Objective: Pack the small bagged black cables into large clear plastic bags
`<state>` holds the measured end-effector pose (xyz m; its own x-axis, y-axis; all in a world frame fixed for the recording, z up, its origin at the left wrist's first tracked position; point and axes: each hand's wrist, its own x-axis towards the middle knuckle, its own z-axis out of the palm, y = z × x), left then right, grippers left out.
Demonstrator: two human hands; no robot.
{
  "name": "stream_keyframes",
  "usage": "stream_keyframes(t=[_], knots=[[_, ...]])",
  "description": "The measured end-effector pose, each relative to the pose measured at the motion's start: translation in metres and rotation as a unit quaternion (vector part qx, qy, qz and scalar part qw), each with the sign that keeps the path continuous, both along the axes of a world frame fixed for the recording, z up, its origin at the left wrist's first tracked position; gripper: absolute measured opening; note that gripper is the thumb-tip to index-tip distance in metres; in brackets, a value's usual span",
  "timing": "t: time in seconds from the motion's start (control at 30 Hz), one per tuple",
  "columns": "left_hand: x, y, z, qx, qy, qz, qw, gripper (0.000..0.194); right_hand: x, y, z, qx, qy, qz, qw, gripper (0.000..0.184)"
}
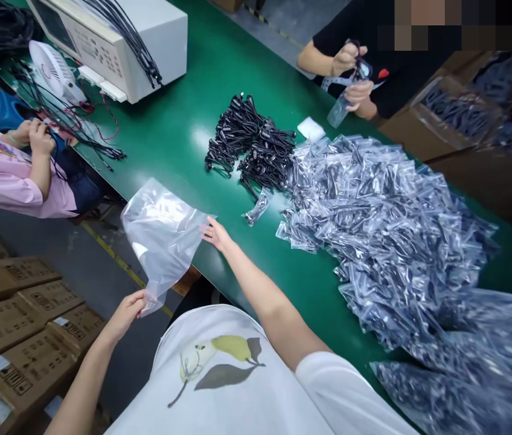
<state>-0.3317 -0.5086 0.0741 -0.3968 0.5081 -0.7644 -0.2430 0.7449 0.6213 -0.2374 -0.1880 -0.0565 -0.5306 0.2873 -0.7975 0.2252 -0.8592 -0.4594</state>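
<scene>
Plastic bag (160, 211), large and clear, is hanging between the two hands across the near edge of the green table (160, 139), with the left hand (129, 311) pinching its lower corner and the right hand (215, 234) pinching its right end. Because only these two small grips are holding such thin, limp film, it could be slipping free or tearing at a pinch if the hands were pulling hard apart. Farther right, the heap of small filled packets (387, 229) is sloping loosely, so a wide outward swing could be sending some sliding.
</scene>
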Motion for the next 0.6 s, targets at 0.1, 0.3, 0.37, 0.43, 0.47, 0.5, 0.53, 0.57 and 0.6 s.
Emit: stream_keyframes(t=[0.1,0.3,0.37,0.43,0.47,0.5,0.53,0.57,0.6], knots=[[-0.014,-0.002,0.005,-0.023,0.071,-0.129,0.989,0.022,-0.005,0.011,-0.001,0.082,-0.066,0.057,0.993,0.027],[-0.02,0.057,0.039,0.118,0.03,-0.341,0.932,0.027,-0.021,-0.054,0.02,0.264,-0.179,0.32,0.892,0.066],[-0.017,0.066,0.06,0.216,-0.008,-0.381,0.899,0.038,-0.022,-0.092,0.026,0.239,-0.127,0.41,0.871,0.054],[-0.018,0.066,0.078,0.306,-0.039,-0.409,0.859,0.05,-0.013,-0.118,0.029,0.122,-0.045,0.438,0.889,0.031],[-0.021,0.065,0.086,0.335,-0.042,-0.418,0.843,0.053,-0.005,-0.124,0.03,0.068,-0.01,0.416,0.907,0.023],[-0.025,0.066,0.091,0.352,-0.038,-0.427,0.832,0.054,0.004,-0.124,0.032,0.028,0.016,0.375,0.926,0.017],[-0.031,0.068,0.096,0.36,-0.025,-0.437,0.824,0.053,0.014,-0.119,0.034,0.005,0.029,0.325,0.945,0.015],[-0.037,0.072,0.1,0.365,-0.008,-0.448,0.816,0.051,0.023,-0.111,0.037,-0.006,0.027,0.284,0.958,0.017],[-0.043,0.079,0.104,0.377,0.011,-0.456,0.806,0.05,0.032,-0.102,0.04,-0.011,0.018,0.264,0.964,0.021]])
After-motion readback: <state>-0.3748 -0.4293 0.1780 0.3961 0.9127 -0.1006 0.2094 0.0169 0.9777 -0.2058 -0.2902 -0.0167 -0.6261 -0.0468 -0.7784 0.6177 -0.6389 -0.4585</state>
